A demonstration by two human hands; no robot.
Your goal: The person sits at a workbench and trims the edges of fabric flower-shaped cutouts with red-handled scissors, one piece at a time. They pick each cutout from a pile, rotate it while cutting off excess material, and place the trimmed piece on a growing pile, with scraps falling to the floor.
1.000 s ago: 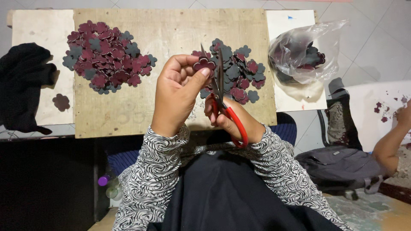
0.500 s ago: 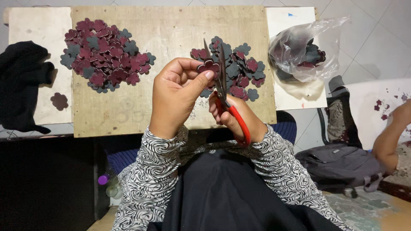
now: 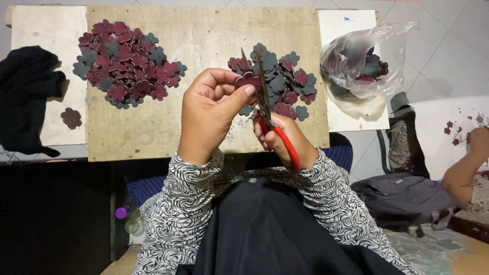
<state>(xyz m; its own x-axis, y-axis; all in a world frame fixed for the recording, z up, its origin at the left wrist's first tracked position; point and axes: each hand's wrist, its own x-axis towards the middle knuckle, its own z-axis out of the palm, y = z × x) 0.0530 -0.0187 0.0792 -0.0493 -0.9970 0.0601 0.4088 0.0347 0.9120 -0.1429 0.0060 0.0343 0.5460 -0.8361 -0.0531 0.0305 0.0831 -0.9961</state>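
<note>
left hand (image 3: 211, 109) curled, pinching a small maroon flower-shaped cutout (image 3: 248, 80) between thumb and fingertips. right hand (image 3: 282, 140) closed around red-handled scissors (image 3: 267, 114), blades parted at the cutout's edge.

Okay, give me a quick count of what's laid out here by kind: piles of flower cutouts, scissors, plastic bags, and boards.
Piles of flower cutouts: 2, a left pile and a right pile
Scissors: 1, in the right hand, at the cutout the left hand holds
Plastic bags: 1
Wooden boards: 1
Total: 5

Black-and-white swirl-patterned sleeves (image 3: 178, 214), black garment (image 3: 265, 234)
</note>
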